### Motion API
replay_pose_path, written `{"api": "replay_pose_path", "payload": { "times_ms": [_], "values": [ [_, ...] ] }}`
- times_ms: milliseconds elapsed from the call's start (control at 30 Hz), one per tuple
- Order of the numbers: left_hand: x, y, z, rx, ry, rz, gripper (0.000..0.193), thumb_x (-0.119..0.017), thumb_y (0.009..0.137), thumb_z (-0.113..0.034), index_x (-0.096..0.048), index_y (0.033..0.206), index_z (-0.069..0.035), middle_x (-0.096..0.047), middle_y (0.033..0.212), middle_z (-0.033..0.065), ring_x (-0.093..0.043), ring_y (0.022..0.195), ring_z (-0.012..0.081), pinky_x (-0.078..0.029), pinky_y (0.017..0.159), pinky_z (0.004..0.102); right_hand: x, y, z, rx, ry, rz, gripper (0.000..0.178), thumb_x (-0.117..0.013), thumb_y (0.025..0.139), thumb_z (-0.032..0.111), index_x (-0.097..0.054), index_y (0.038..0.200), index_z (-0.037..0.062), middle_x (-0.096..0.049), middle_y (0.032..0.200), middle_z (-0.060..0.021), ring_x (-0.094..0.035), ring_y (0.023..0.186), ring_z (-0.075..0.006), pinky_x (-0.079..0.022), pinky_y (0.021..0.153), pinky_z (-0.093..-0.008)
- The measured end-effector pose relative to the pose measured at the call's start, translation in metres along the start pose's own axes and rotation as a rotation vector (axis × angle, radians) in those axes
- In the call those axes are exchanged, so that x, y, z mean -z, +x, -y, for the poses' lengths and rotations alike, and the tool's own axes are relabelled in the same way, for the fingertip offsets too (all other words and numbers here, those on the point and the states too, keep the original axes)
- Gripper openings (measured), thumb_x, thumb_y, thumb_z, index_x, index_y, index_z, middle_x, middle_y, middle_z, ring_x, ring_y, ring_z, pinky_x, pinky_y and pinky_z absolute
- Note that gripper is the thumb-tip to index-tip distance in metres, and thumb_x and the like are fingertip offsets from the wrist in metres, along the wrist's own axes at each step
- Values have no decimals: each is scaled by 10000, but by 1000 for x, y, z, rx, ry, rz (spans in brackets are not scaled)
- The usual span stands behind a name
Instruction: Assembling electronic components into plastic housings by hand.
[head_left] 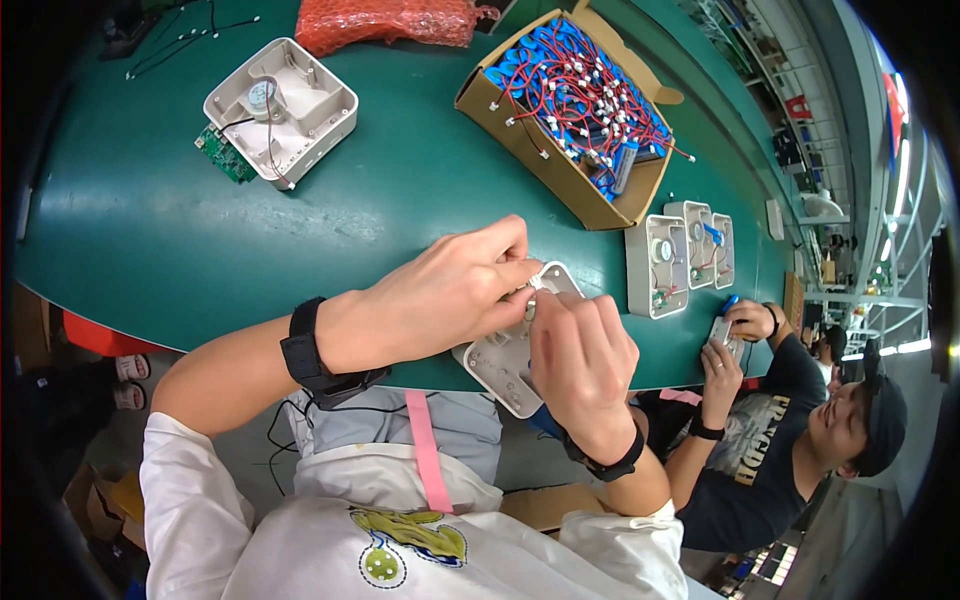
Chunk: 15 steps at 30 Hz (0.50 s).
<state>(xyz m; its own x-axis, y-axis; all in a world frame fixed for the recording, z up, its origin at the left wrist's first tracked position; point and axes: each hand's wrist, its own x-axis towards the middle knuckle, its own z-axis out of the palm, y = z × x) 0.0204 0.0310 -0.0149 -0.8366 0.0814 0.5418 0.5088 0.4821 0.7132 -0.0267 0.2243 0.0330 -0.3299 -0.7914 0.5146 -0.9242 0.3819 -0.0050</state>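
While our left hand (pixel 440 290) and right hand (pixel 585 365) close narrowly at the near white housing (pixel 492 372), we cannot tell what they grip.

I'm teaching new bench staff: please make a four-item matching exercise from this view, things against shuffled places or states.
1. Red bubble-wrap bundle
2. Brown open cardboard box
3. Flat green circuit board
4. Off-white plastic casing nearest the wearer

A. Beside the far-left open casing
B. Under the left hand and right hand
C. At the top, left of the box
D. Holds blue cylinders, red wires

Pairs: 1-C; 2-D; 3-A; 4-B
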Motion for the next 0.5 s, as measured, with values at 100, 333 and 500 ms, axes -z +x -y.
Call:
{"api": "replay_pose_path", "payload": {
  "times_ms": [100,333,500],
  "values": [
    [-5,0,0,21,-63,-21,198,-757,879,-32,-724,1045,70,-599,959,167,-659,778,338,-560,684,447,0,-4,5,-181,140,-52,151,-768,847,-92,-715,967,-17,-630,810,-63,-557,618,-166,-434,530,-284],
    [-6,0,3,6,-26,-53,271,-784,846,19,-774,1117,31,-641,961,107,-657,746,248,-536,616,375,0,-10,9,-674,451,-18,112,-805,901,-32,-735,979,8,-662,775,-32,-513,540,-54,-359,498,-230],
    [-8,2,1,3,-18,-59,286,-789,829,35,-779,1115,19,-642,957,104,-660,745,243,-528,600,364,-3,-8,12,-586,406,-79,98,-789,906,-47,-725,964,-1,-653,767,-35,-513,538,-69,-369,496,-243]
  ]
}}
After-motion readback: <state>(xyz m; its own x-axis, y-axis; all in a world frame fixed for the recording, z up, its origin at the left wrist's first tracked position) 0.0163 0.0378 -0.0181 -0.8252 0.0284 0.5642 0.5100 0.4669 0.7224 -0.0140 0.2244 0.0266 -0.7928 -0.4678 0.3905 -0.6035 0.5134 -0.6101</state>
